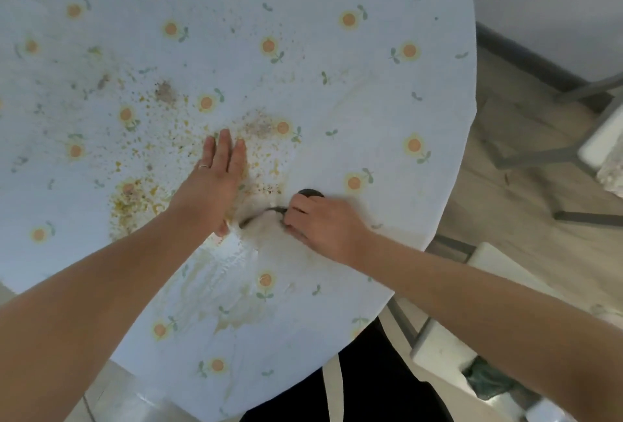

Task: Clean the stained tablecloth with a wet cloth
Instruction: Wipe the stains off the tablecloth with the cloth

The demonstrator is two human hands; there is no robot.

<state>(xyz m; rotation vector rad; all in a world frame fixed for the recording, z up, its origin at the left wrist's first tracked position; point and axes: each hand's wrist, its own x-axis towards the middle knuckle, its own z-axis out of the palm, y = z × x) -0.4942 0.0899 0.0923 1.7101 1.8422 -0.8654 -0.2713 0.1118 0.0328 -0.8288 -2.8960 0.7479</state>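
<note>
**A:** Head view: the left hand (215, 179) lies flat on the tablecloth (337, 91), fingers straight and together, pressing it down among the crumbs (161, 125).

**B:** And the right hand (320, 222)?

**A:** It is curled tight round the wet cloth (266, 233), which is bunched on the tablecloth between the two hands, near the table's front edge.

**B:** What might go wrong?

**A:** Dragging the damp cloth through dry crumbs could smear them into paste and widen the yellow streaks (236, 317) nearer the person. If the flat hand lifts, the tablecloth may ruck up or slide. A sweep toward the edge would likely drop crumbs on the floor (526, 185).
</note>
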